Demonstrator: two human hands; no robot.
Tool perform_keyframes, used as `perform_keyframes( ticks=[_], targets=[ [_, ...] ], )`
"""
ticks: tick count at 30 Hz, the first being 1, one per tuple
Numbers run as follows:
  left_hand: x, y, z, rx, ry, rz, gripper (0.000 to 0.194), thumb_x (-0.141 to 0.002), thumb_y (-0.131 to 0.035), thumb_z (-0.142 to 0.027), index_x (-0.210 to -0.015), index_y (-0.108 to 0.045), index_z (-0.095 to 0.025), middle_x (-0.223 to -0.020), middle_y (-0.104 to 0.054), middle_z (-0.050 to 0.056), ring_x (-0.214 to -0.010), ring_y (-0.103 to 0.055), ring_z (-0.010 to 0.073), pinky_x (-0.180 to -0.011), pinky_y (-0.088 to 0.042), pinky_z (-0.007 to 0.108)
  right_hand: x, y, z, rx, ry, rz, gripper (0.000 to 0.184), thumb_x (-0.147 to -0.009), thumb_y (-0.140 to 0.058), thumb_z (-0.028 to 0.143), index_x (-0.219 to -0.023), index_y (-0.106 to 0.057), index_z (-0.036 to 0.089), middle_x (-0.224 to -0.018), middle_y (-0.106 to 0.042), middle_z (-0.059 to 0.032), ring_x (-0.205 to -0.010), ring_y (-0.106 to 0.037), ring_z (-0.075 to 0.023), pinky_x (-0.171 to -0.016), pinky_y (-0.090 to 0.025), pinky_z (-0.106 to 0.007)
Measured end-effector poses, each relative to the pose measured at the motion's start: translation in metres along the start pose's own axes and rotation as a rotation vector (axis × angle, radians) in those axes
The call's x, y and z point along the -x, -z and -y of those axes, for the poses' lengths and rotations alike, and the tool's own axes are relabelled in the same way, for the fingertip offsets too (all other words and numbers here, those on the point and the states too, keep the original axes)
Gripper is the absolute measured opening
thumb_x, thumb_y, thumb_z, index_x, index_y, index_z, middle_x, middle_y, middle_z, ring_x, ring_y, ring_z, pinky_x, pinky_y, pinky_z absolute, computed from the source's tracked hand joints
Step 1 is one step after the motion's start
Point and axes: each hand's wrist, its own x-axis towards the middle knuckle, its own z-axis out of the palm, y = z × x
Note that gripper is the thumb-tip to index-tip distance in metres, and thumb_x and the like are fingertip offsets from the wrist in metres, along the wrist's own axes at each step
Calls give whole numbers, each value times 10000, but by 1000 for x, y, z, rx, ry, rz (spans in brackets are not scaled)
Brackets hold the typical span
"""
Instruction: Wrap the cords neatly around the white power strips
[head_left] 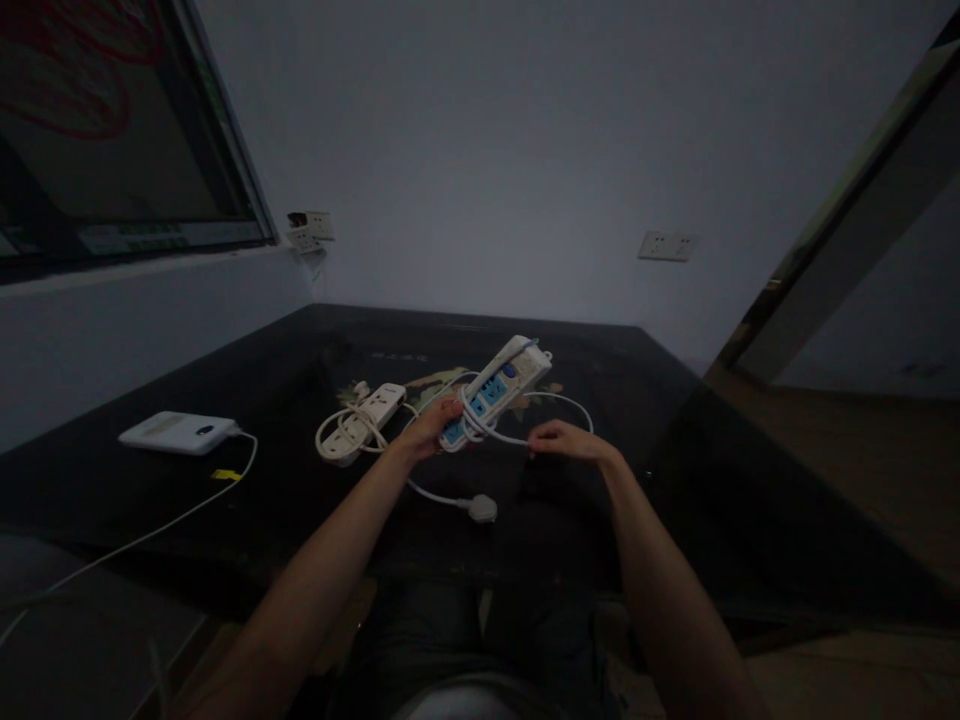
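My left hand [431,425] is closed on the near end of a white power strip with blue sockets [501,385], held tilted above the dark table [675,440]. Its white cord [480,425] is looped around the strip's near end. My right hand [566,440] pinches the cord to the right of the strip. The cord's white plug [482,508] hangs loose over the table in front of me. A second white power strip with its cord coiled [360,425] lies on the table just left of my left hand.
A white flat device [180,432] with a cable [150,535] lies at the table's left. Wall sockets sit at the back left corner [311,230] and on the far wall [667,245]. A window [112,130] is at left; a door frame [840,230] is at right.
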Motion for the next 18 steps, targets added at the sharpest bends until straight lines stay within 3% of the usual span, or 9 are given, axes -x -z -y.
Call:
perform_keyframes(
  ticks=[5,12,18],
  targets=[
    [3,1,-5,-8,-18,81,748,-509,-769,-628,-1042,-643,-118,-887,-690,127,-765,-650,231,-605,-501,280,7,9,-5,-17,-50,-166,375,-728,-624,515,-678,-636,144,-623,-554,15,-572,-443,-100,-556,-309,-235],
    [-4,12,4,-70,-15,115,720,-500,-798,-597,-995,-659,-93,-829,-682,101,-644,-604,157,-560,-470,236,7,14,-12,-14,-93,-368,420,-694,-611,561,-572,-519,170,-511,-343,73,-487,-239,-71,-486,-162,-246],
    [-4,12,5,-145,-54,184,614,-606,-768,-528,-1035,-654,-103,-906,-676,108,-723,-606,173,-622,-470,250,6,15,-12,18,-118,-467,390,-676,-627,547,-563,-558,179,-489,-394,53,-492,-266,-85,-486,-190,-242]
  ],
)
